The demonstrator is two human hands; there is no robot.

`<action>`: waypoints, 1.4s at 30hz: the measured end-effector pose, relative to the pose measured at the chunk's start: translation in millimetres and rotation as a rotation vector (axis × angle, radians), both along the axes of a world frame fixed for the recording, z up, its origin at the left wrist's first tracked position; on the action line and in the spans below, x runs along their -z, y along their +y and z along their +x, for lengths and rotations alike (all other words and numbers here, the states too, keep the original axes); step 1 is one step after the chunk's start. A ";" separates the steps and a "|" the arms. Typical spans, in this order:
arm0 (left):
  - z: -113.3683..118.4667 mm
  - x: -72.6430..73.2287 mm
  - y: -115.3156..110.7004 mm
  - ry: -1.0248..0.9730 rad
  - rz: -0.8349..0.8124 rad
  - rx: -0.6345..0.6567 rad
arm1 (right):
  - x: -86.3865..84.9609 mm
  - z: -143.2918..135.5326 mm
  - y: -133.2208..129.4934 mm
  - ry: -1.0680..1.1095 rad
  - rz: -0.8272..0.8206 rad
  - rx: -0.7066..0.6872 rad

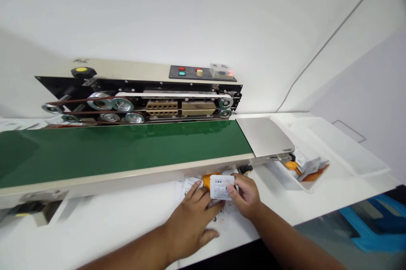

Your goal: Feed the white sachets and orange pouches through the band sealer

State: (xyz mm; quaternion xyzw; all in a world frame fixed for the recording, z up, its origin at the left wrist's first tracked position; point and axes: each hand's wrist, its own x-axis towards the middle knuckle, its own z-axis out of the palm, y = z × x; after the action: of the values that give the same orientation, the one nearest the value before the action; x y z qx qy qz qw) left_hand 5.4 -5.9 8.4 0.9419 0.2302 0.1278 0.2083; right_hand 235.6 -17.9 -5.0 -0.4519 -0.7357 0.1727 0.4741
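Observation:
In my right hand (245, 196), a white printed packet (218, 187) is pinched between thumb and fingers at its right edge. My left hand (193, 219) lies with spread fingers over several packets on the table, just left of and below the held one. An orange packet (207, 180) shows behind the fingertips of my left hand. Another white packet (191, 185) rests at those fingertips, partly covered. More printed sheets or packets lie under both hands, their edges hidden.
A sealing machine (142, 82) with rollers stands against the wall, behind a green conveyor belt (127, 147). At right, a white bin (288, 179) holds white and orange packets beside a white lid or tray (342, 145). A blue stool (374, 223) stands below the table (117, 227).

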 end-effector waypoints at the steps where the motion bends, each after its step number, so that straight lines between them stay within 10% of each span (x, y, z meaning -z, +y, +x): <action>1: -0.7 0.6 0.4 -0.004 0.001 0.009 | 0.2 0.2 -0.2 0.005 -0.002 0.004; 35: -0.4 -4.2 -7.3 -0.023 -0.175 0.376 | 9.6 2.1 0.1 0.063 -0.011 0.023; 42: -2.5 5.5 -1.5 -0.362 -0.189 0.050 | 8.2 3.4 -2.6 0.164 -0.033 0.060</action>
State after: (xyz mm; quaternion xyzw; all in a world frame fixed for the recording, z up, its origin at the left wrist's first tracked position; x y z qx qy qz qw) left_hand 3.0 -7.4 2.9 0.8853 0.1766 0.2676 0.3368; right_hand 239.0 -20.5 -13.1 -0.4659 -0.6776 0.2070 0.5300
